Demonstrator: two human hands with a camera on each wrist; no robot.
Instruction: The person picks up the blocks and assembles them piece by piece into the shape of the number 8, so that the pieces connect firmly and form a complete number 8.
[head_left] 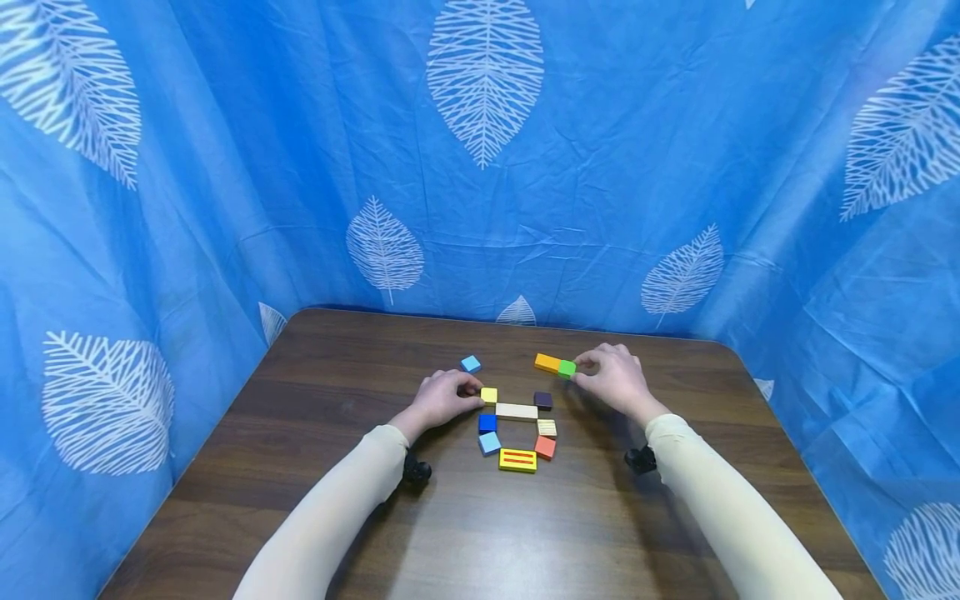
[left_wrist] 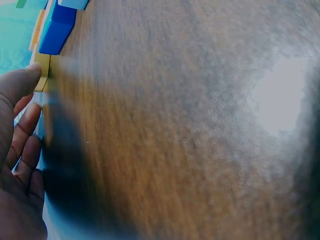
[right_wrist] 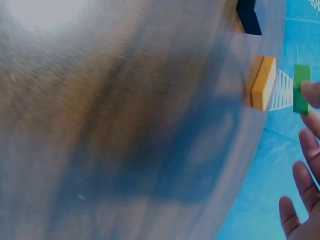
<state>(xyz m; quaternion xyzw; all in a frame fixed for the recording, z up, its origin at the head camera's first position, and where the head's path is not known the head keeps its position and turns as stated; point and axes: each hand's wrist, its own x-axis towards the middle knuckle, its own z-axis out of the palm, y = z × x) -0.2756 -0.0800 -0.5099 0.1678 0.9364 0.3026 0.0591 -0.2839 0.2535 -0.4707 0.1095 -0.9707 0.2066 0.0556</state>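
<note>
Near the centre of the head view, my left hand (head_left: 441,398) holds a yellow block (head_left: 489,396) at its left side, between thumb and index finger. The left wrist view shows the thumb (left_wrist: 31,76) against that block. My right hand (head_left: 617,379) pinches a green block (head_left: 567,368) between thumb and fingertips. In the right wrist view the green block (right_wrist: 301,89) is raised off the table, close to an orange block (right_wrist: 264,82) lying there. A long cream block (head_left: 517,412) lies to the right of the yellow one, with a dark block (head_left: 543,401) beyond its right end.
Below the cream block, a dark blue block (head_left: 487,423), a light blue block (head_left: 489,443), a striped yellow block (head_left: 517,461), a red-orange block (head_left: 545,447) and a pale striped block (head_left: 547,427) form a ring. Another light blue block (head_left: 470,363) lies behind my left hand. Blue curtains (head_left: 480,225) surround the table.
</note>
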